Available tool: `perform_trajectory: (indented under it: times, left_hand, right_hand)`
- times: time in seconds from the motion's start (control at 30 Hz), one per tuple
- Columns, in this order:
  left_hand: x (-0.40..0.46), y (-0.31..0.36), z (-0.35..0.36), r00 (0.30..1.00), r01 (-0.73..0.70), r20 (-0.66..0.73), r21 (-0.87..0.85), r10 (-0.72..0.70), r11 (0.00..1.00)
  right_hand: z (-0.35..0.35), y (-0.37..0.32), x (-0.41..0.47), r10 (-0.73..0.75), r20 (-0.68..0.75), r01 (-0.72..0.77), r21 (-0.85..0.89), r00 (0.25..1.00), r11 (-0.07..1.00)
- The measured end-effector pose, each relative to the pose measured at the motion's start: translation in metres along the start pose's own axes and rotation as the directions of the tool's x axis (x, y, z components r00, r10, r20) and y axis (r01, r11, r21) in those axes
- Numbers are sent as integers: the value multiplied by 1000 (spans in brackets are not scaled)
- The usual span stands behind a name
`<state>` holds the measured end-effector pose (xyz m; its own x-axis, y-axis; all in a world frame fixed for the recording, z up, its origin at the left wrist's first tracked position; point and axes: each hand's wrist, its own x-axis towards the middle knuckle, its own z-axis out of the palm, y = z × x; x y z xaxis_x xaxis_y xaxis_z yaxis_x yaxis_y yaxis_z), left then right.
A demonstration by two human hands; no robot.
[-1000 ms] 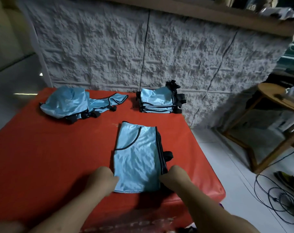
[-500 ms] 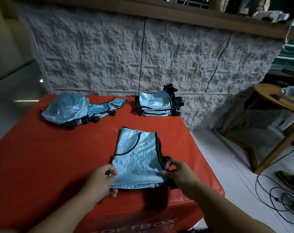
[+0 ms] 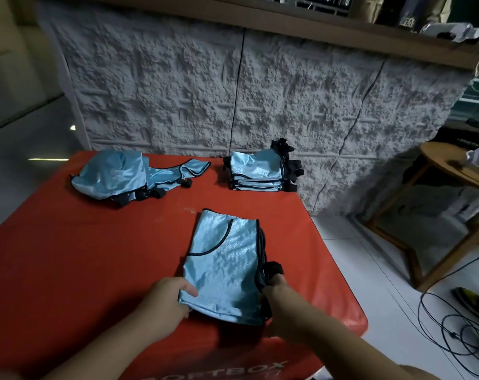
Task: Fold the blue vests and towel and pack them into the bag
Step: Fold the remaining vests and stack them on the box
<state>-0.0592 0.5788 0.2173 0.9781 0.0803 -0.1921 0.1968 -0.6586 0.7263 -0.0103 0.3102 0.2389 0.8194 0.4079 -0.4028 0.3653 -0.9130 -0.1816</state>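
Note:
A light blue vest with black trim point(image 3: 224, 259), folded lengthwise, lies on the red padded surface point(image 3: 68, 256) near its front right. My left hand point(image 3: 165, 300) grips the vest's near left corner, thumb on top. My right hand point(image 3: 281, 294) holds the near right edge, beside a black strap. The near end is lifted a little off the surface. A stack of folded blue vests point(image 3: 257, 174) sits at the back right edge. A loose heap of unfolded blue vests point(image 3: 117, 174) lies at the back left.
A rough white textured wall point(image 3: 233, 91) stands right behind the red surface. To the right are white floor tiles, a round wooden table point(image 3: 452, 171) and black cables point(image 3: 457, 330) on the floor. No bag is in view.
My hands went from resting flat at the vest's near edge to gripping its near corners. The near end has lifted slightly. The camera has tilted down a little.

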Motion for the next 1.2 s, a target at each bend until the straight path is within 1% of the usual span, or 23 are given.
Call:
perform_trajectory:
  times: [0.07, 0.1, 0.17, 0.2, 0.27, 0.33, 0.4, 0.47, 0.53, 0.63, 0.7, 0.73, 0.8, 0.83, 0.87, 0.97, 1.03, 1.1, 1.17, 1.2]
  left_hand:
    - [2, 1, 5, 999, -25, -49, -52, 22, 998]
    - [3, 1, 6, 997, -33, -71, -77, 27, 996]
    - [4, 2, 3, 995, -55, -84, -76, 49, 996]
    - [4, 1, 2, 994, -69, -90, -68, 63, 995]
    - [6, -1, 0, 987, -108, -127, -47, 101, 993]
    - [7, -2, -1, 978, -128, -165, -4, 126, 992]
    - [10, -7, -3, 976, -131, -174, 10, 131, 991]
    - [12, -12, -5, 978, -131, -166, -16, 126, 991]
    - [13, -17, -10, 978, -161, -135, -26, 156, 987]
    - [10, -17, -21, 972, -234, 2, -28, 234, 972]
    - [7, -13, -26, 954, -278, 99, -57, 283, 959]
    - [5, -11, -28, 945, -298, 116, -75, 305, 952]
    - [6, -7, -30, 946, -302, 91, -101, 312, 948]
    - [10, -5, -31, 951, -293, 68, -118, 302, 949]
    - [16, -4, -31, 954, -287, 46, -135, 295, 948]
    - [44, 0, -31, 971, -238, -46, -205, 233, 949]
    - [64, -1, -31, 981, -192, -88, -257, 175, 947]
    - [83, -6, -28, 989, -141, -93, -298, 118, 944]
    - [97, -10, -24, 992, -103, -101, -330, 74, 938]
    - [103, -11, -22, 992, -91, -118, -332, 55, 939]
  right_hand:
    - [16, 1, 10, 29, -35, -29, 3, 999, 1000]
    - [22, 2, 13, 19, -58, -19, 7, 998, 1000]
    - [24, -1, 12, 28, -75, -33, -71, 997, 997]
    - [24, -1, 9, 45, -81, -53, -104, 996, 993]
    - [23, -2, 6, 34, -130, -55, -165, 991, 985]
    - [20, -3, 3, -6, -192, -30, -181, 981, 983]
    - [15, -1, 2, -45, -260, -2, -178, 965, 984]
    - [6, 4, -1, -91, -291, 57, -122, 952, 991]
    - [-3, 11, -5, -137, -251, 131, -41, 958, 991]
    - [-13, 22, -9, -209, -196, 216, 14, 958, 976]
    - [-19, 25, -12, -225, -149, 238, 75, 963, 968]
    - [-23, 25, -13, -243, -133, 258, 108, 961, 960]
    - [-32, 24, -12, -281, -132, 301, 172, 951, 938]
    - [-38, 23, -9, -271, -155, 301, 226, 950, 926]
    - [-44, 23, -5, -230, -184, 277, 303, 956, 912]
    - [-55, 27, 18, -55, -204, 163, 562, 977, 811]
    - [-60, 30, 34, 18, -210, 131, 669, 977, 731]
    - [-63, 34, 52, 109, -207, 91, 765, 972, 638]
    - [-65, 39, 72, 182, -201, 59, 812, 962, 581]
    - [-66, 41, 82, 199, -205, 57, 820, 958, 570]
